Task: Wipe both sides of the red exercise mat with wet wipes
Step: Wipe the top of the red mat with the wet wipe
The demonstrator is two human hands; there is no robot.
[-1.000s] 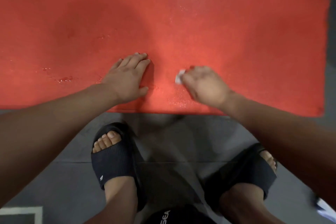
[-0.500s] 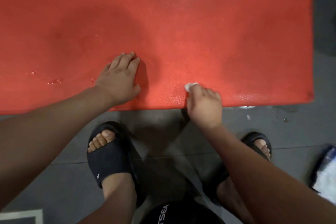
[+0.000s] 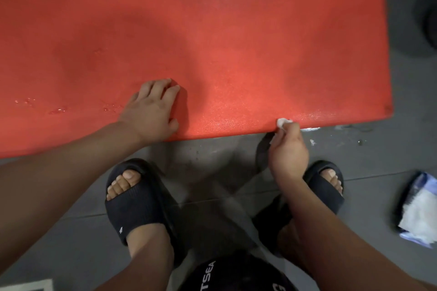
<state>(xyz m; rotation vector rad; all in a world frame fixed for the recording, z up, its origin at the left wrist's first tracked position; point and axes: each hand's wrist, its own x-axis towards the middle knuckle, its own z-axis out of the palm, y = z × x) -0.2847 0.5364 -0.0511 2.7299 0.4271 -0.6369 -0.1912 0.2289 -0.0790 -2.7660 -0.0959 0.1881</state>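
The red exercise mat (image 3: pixel 236 30) lies flat on the grey floor and fills the upper part of the view. My left hand (image 3: pixel 153 111) presses flat on the mat near its front edge, fingers spread. My right hand (image 3: pixel 287 149) is closed on a small white wet wipe (image 3: pixel 282 122), which touches the mat's front edge to the right of centre. Wet patches shine on the mat near the wipe, and droplets sit to the left of my left hand.
An open pack of wet wipes (image 3: pixel 417 210) lies on the floor at the right. My two feet in black slides (image 3: pixel 139 203) stand just in front of the mat. A dark round object (image 3: pixel 429 19) sits beyond the mat's right end.
My right hand has slid the wipe from the mat's surface down and right to its front edge. The left hand has stayed pressed in place, and the view has shifted right.
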